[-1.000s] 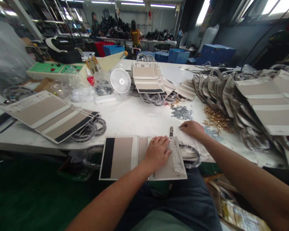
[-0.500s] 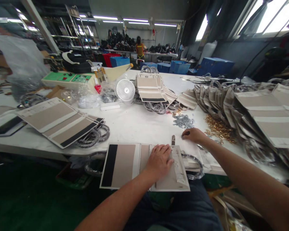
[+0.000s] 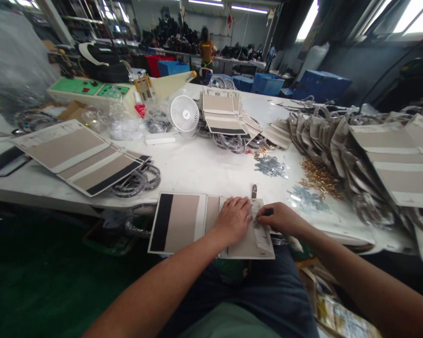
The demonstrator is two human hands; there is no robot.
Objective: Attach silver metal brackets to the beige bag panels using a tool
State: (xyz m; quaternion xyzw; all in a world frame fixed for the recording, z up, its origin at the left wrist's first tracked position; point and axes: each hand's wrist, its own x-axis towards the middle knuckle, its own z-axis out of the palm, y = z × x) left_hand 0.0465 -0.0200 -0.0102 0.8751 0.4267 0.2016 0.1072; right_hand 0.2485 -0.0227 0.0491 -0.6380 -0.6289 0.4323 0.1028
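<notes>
Resting on the table [image 3: 183, 173] left of the panel [image 3: 186, 223], a stack [image 3: 79, 157] sits well apart, perhaps to leave elbow room. Beyond the panel stands a fan [image 3: 184, 113], its face turned nearward, likely for cooling. The panel lies spread flat, jutting past the table's near edge, presumably to bring it close to the body. The left hand [image 3: 233, 219] lies flat on the panel, right of its middle, gripping nothing, seemingly to stop it sliding. A clip [image 3: 254, 191] lies just past the panel's far edge. Over the panel's right part, the right hand [image 3: 275, 218] seems to pinch a small dark piece [image 3: 267, 212], mostly hidden. Grey bits [image 3: 271, 165], then gold bits [image 3: 320, 176], lie beyond the panel, probably heaped for easy reach. Farther right of the panel, a pile [image 3: 384, 150] leans in overlapping layers.
</notes>
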